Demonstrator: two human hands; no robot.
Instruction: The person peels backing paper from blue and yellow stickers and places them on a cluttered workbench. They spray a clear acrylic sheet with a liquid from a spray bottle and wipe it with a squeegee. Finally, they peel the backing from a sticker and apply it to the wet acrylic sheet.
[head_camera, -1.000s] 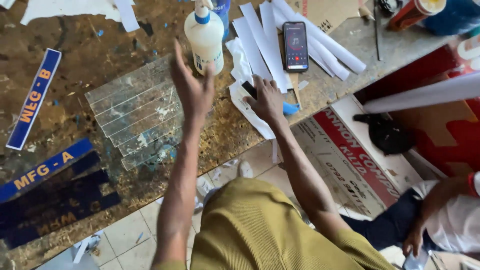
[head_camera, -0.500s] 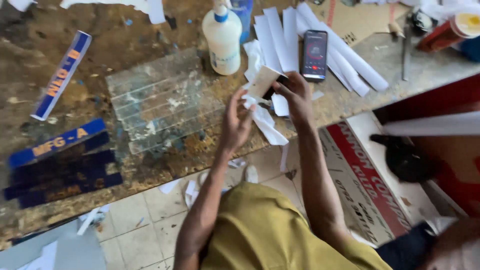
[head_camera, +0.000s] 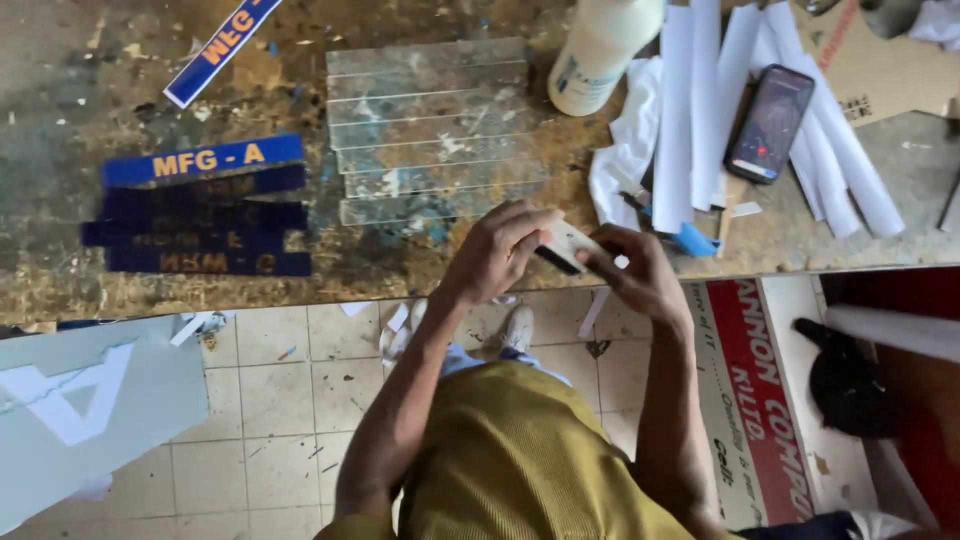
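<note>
My left hand (head_camera: 500, 250) and my right hand (head_camera: 640, 270) meet at the near edge of the worn workbench (head_camera: 400, 275). Together they hold a small flat strip (head_camera: 568, 245), pale on top with a dark edge. My left fingers curl over one end and my right fingers pinch the other. Just beyond my hands lie several clear acrylic strips (head_camera: 435, 130) side by side. A white bottle (head_camera: 600, 50) stands behind them. Blue label strips with orange letters (head_camera: 200, 205) lie stacked to the left.
White paper strips (head_camera: 700, 110) and a phone (head_camera: 768, 125) lie at the right of the bench, with a blue scrap (head_camera: 692, 240) near them. One more blue strip (head_camera: 220, 50) lies at the far left. A grey board (head_camera: 90, 410) and printed cardboard (head_camera: 760, 390) sit on the tiled floor.
My left hand came back from near the bottle to the bench edge. Both hands now grip the small strip together, closer to my body.
</note>
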